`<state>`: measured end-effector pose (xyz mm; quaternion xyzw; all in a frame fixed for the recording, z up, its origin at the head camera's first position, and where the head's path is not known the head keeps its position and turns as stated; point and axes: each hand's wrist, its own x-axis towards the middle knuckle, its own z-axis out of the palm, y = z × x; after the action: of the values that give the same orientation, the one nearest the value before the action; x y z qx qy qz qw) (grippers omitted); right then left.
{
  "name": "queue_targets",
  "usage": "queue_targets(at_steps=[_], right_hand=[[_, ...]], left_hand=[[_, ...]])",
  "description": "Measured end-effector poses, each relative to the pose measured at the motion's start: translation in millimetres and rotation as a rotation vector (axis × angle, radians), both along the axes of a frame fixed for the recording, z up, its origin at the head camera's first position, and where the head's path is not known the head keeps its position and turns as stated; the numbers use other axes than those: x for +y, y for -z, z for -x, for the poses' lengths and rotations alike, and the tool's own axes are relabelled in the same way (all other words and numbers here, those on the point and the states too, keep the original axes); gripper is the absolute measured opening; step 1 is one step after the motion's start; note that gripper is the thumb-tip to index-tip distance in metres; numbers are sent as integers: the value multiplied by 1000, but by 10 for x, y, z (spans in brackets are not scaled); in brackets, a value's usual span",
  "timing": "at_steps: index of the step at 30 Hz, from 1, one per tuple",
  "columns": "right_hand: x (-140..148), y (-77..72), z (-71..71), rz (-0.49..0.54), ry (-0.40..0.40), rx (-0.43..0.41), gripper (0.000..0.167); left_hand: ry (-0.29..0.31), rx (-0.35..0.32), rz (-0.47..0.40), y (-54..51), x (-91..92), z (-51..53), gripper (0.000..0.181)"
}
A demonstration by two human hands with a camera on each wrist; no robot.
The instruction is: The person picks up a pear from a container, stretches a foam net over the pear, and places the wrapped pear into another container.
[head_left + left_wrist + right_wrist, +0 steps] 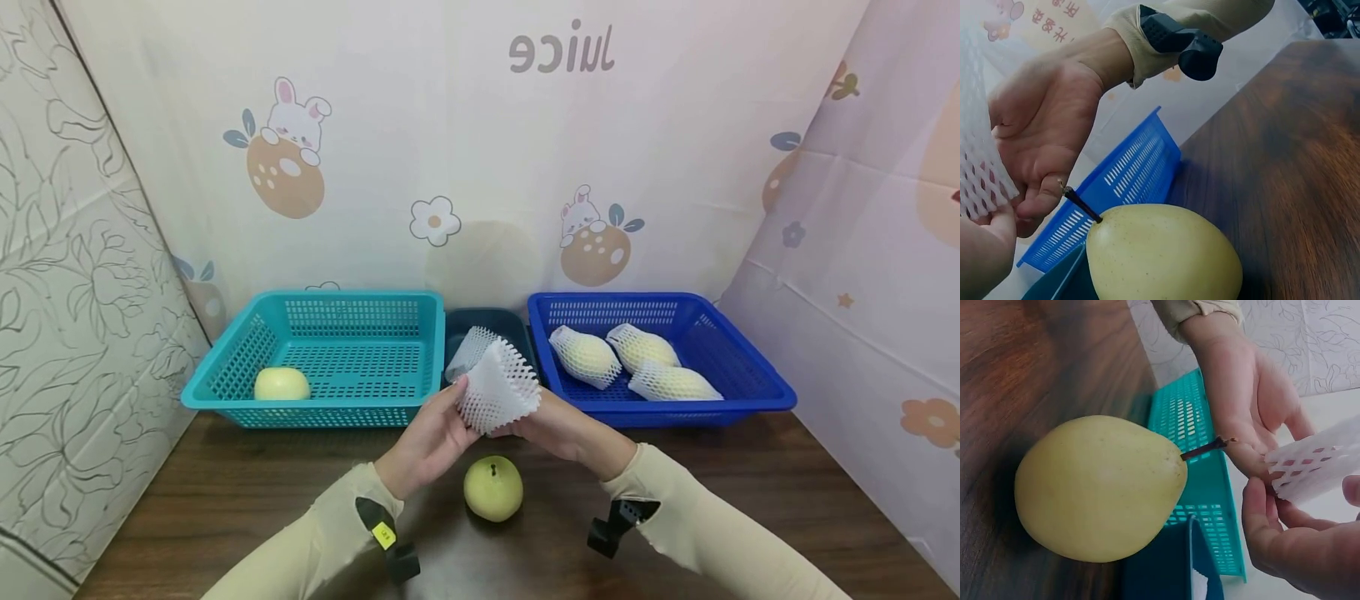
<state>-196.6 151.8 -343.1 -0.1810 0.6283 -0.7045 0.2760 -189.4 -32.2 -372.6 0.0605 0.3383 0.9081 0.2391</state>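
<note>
Both hands hold a white foam net sleeve (498, 390) above the table, in front of the small dark bin. My left hand (429, 440) grips its left side, thumb on the near face. From the right, my right hand (561, 425) pinches its lower edge, and the net hides part of those fingers in the head view. The right wrist view shows fingertips of both hands meeting at the net's open rim (1275, 475). Below the hands a yellow-green pear (492, 489) stands on the table, stem up, touched by neither hand.
A teal basket (311, 412) at the left holds one pale yellow fruit (282, 384). In the blue basket (750, 358) at the right lie several net-wrapped fruits (587, 358). Between them, the dark bin (480, 317) contains more foam net (471, 348). A printed curtain (480, 150) hangs behind.
</note>
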Motion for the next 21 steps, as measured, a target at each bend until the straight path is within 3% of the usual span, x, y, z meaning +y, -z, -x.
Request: queue_targets(at_steps=[7, 11, 21], right_hand=[[-53, 57, 44, 12, 110, -99, 44], [-72, 86, 68, 61, 175, -171, 34], [-48, 118, 85, 466, 204, -422, 21]], left_hand=[[-19, 3, 11, 46, 7, 23, 48], [-20, -8, 33, 75, -3, 31, 49], [-27, -55, 22, 103, -27, 17, 51]])
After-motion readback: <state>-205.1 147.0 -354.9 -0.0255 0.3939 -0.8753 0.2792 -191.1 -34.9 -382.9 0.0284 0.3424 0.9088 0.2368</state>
